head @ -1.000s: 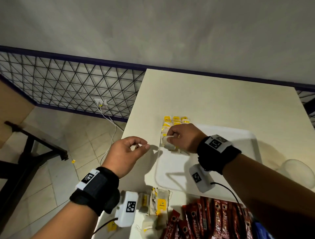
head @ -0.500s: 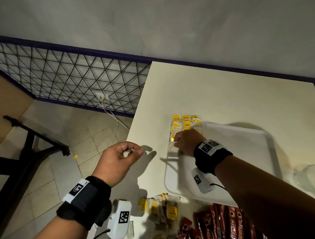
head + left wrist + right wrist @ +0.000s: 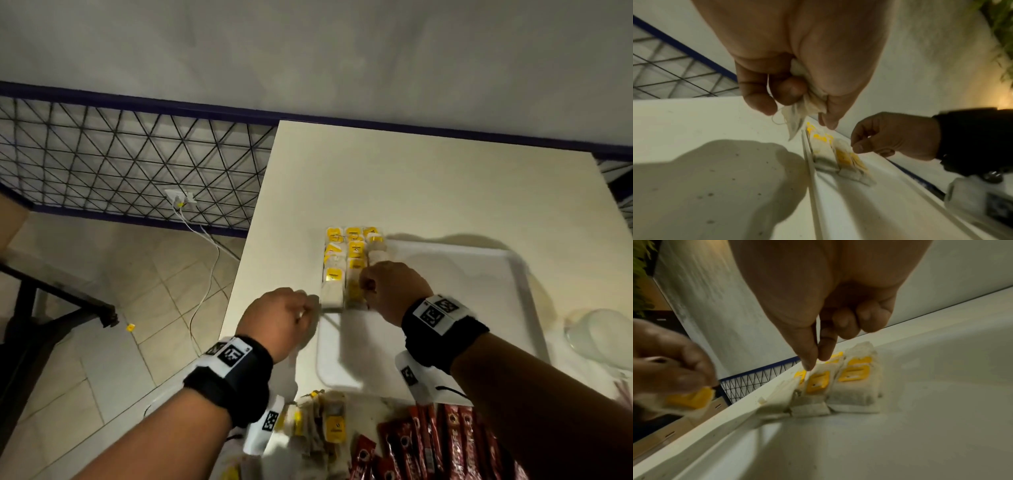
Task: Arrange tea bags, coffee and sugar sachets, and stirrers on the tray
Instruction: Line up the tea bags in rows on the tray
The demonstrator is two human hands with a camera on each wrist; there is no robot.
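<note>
I am building rows of tea bags (image 3: 346,260) in the tray's (image 3: 520,274) far left corner, tags up so the yellow labels read alike. My left hand (image 3: 279,318) is hovering just outside the tray's left rim, fingers and thumb curled round a spare tea bag (image 3: 797,116) so it is ready to drop in next. My right hand (image 3: 390,287) is reaching inside the tray, thumb and forefinger closed to a pinch at the nearest bag in the rows (on its string or tag, I think; the blur hides which), squaring it against its neighbours.

Nearer me than the tray, the loose tea bags (image 3: 325,425) and red coffee sachets (image 3: 445,442) are waiting. The tray is sitting on a pale table (image 3: 411,178) against a grey wall (image 3: 308,51); left of the tray, off the table, a wire grid panel (image 3: 120,164) and tiled floor (image 3: 102,359) are showing.
</note>
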